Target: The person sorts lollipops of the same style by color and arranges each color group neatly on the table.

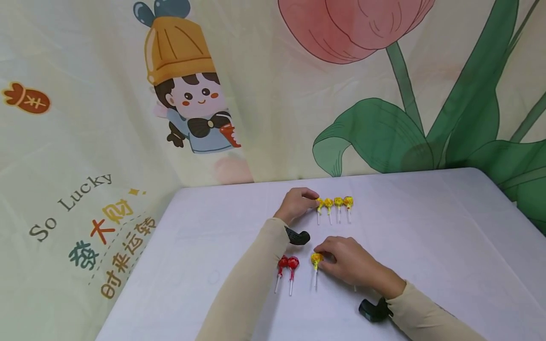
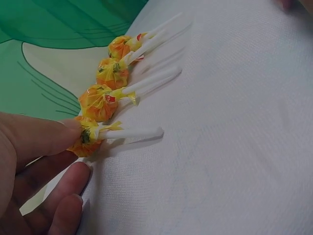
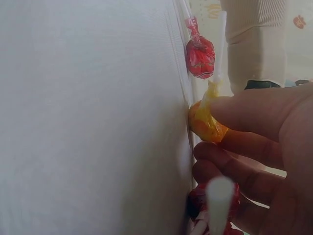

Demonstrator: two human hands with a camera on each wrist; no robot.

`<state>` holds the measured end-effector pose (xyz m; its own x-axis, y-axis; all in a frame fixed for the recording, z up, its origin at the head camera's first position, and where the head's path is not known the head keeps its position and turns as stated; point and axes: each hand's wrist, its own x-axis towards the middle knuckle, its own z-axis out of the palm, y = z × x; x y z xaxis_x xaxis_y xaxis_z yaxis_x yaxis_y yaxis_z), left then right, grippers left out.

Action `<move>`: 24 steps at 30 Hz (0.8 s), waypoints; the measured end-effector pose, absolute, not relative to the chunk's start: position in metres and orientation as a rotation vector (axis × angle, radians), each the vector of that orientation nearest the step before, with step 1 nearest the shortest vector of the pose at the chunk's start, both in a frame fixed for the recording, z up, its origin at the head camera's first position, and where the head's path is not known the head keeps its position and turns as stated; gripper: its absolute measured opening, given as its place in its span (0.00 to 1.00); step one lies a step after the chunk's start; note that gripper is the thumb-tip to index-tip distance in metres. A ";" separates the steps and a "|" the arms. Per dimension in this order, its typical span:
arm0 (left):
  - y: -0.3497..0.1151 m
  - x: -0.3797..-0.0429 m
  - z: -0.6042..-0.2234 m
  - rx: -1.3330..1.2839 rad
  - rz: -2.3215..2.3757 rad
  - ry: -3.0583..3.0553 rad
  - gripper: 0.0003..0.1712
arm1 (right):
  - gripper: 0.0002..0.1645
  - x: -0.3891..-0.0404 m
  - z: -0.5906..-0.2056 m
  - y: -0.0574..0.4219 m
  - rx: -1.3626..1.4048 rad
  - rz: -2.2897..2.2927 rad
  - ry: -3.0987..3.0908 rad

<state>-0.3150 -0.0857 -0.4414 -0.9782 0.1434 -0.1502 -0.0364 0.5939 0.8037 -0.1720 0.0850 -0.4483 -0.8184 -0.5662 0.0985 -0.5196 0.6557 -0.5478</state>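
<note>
My left hand (image 1: 297, 204) is at the back of the table, its thumb and finger pinching the leftmost yellow-wrapped lollipop (image 2: 89, 139). That one lies at the end of a row with several other yellow lollipops (image 1: 338, 202), sticks pointing toward me. Nearer to me, my right hand (image 1: 351, 259) pinches another yellow lollipop (image 1: 315, 259) by its wrapped head, also seen as the orange-yellow candy (image 3: 208, 122). To its left lie two red lollipops (image 1: 293, 263), one partly beside my left sleeve. Under my right hand, the right wrist view shows more red wrapping (image 3: 198, 200) and a white stick.
A white cloth covers the table (image 1: 426, 237). Behind it hangs a printed backdrop (image 1: 264, 94) with a flower and a cartoon figure. Black wrist cameras (image 1: 374, 310) sit on both wrists. My left forearm (image 1: 251, 279) crosses beside the red lollipops.
</note>
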 end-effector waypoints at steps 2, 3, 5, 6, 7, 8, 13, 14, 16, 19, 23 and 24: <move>-0.085 -0.315 -0.442 0.093 1.323 2.625 0.07 | 0.17 -0.172 -0.449 0.085 -0.914 -0.878 2.789; -0.085 -0.315 -0.442 0.097 1.323 2.626 0.07 | 0.17 -0.172 -0.449 0.085 -0.912 -0.876 2.790; -0.085 -0.315 -0.442 0.104 1.317 2.630 0.07 | 0.17 -0.172 -0.449 0.085 -0.920 -0.879 2.794; -0.086 -0.316 -0.442 0.105 1.313 2.633 0.07 | 0.16 -0.172 -0.449 0.085 -0.924 -0.882 2.795; -0.086 -0.316 -0.442 0.109 1.310 2.635 0.07 | 0.16 -0.172 -0.449 0.085 -0.928 -0.887 2.795; -0.086 -0.316 -0.442 0.110 1.308 2.635 0.07 | 0.16 -0.172 -0.450 0.085 -0.933 -0.892 2.796; -0.087 -0.317 -0.443 0.109 1.293 2.621 0.08 | 0.15 -0.172 -0.451 0.085 -0.929 -0.907 2.792; -0.088 -0.317 -0.443 0.107 1.291 2.618 0.08 | 0.15 -0.172 -0.451 0.085 -0.921 -0.907 2.792; -0.088 -0.319 -0.443 0.103 1.289 2.611 0.08 | 0.14 -0.173 -0.451 0.085 -0.901 -0.910 2.791; -0.088 -0.320 -0.444 0.101 1.290 2.605 0.09 | 0.15 -0.173 -0.452 0.086 -0.887 -0.913 2.796; -0.089 -0.321 -0.446 0.096 1.300 2.600 0.09 | 0.17 -0.174 -0.454 0.086 -0.912 -0.910 2.806; -0.089 -0.321 -0.446 0.095 1.303 2.601 0.09 | 0.17 -0.174 -0.454 0.086 -0.919 -0.907 2.808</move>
